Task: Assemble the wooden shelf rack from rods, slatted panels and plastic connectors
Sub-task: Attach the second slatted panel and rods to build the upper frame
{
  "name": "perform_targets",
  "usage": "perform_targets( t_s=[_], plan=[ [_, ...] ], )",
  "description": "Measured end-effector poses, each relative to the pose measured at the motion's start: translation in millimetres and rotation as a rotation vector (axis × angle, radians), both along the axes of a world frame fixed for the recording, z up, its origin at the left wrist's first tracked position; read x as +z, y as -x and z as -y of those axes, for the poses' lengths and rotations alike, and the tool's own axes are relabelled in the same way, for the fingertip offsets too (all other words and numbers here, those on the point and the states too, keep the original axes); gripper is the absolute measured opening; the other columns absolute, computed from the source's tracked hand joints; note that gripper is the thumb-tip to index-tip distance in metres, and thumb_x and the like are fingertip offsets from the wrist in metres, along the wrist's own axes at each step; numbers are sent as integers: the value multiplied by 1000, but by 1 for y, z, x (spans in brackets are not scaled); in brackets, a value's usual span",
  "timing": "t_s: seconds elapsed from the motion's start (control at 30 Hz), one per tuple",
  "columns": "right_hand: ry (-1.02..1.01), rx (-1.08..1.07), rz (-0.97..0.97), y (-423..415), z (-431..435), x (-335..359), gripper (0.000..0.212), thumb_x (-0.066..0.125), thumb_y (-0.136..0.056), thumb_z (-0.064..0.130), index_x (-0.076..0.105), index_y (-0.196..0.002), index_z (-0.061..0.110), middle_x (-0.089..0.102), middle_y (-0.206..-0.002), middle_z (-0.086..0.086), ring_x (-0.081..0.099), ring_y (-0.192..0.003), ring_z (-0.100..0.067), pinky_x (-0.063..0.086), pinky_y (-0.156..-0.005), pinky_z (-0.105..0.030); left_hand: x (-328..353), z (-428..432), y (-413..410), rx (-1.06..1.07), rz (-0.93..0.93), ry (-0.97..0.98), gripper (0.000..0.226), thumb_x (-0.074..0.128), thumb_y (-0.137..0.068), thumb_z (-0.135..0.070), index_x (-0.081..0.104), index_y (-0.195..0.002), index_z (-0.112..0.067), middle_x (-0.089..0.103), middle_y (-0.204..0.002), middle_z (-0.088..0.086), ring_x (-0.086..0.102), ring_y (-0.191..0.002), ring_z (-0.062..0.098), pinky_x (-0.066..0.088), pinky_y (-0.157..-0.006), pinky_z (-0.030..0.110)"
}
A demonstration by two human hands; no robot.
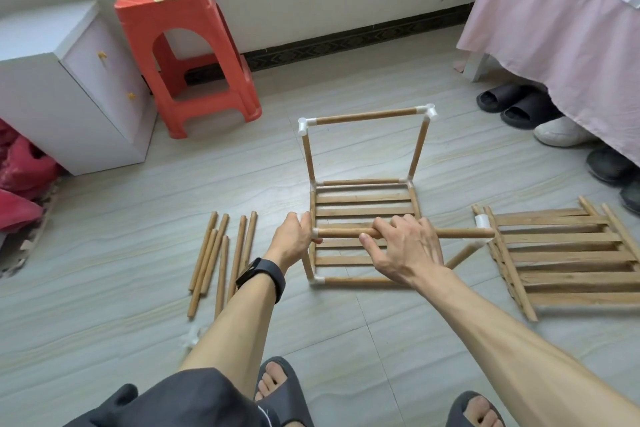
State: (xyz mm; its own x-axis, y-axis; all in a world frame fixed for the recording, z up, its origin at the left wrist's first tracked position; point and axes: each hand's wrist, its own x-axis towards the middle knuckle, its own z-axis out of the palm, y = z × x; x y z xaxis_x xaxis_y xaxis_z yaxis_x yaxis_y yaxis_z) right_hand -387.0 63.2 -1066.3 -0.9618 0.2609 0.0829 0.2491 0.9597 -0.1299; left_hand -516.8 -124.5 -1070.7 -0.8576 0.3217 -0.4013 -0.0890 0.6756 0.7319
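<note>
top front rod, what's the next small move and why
Probably push the rod leftward with the right hand to seat it fully: the left hand grips the white connector at its end, bracing it.

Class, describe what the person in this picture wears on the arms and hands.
The left forearm and right forearm are bare, with no sleeves in view. The left hand and right hand have no gloves, and no rings show. A black band with a dark rectangular face wraps the left wrist.
</note>
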Motion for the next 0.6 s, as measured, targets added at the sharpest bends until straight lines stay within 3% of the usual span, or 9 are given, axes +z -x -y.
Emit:
perform_targets(
  t_s=[0.13,0.3,0.47,0.6],
  plan=[
    [8,38,12,11,8,-4,43,27,-95,64,54,-93,31,63,-87,3,55,-87,-21,38,-83,-41,-5,5,-1,52,-12,6,41,27,-106,-41,45,-115,-5,75,-89,3,60,-101,26,41,-76,37],
    [61,39,31,13,19,-9,43,23,-96,62,51,-94,29,64,-91,1,54,-87,-22,38,-84,-41,-6,8,2,40,-38,65,44,24,-107,-44,43,-119,-5,71,-108,15,60,-108,31,46,-95,45],
    [64,42,56,10,20,-9,44,20,-97,62,50,-95,30,62,-93,2,51,-86,-21,36,-82,-41,-6,8,3,41,-50,79,42,23,-107,-43,45,-115,-7,69,-105,14,62,-98,27,42,-78,37],
    [79,53,108,10,20,-1,44,26,-98,63,54,-105,30,58,-103,3,52,-101,-21,35,-90,-40,3,-4,-6,35,-50,81,33,25,-107,-35,45,-106,-9,65,-105,19,59,-94,32,45,-80,42]
  ],
)
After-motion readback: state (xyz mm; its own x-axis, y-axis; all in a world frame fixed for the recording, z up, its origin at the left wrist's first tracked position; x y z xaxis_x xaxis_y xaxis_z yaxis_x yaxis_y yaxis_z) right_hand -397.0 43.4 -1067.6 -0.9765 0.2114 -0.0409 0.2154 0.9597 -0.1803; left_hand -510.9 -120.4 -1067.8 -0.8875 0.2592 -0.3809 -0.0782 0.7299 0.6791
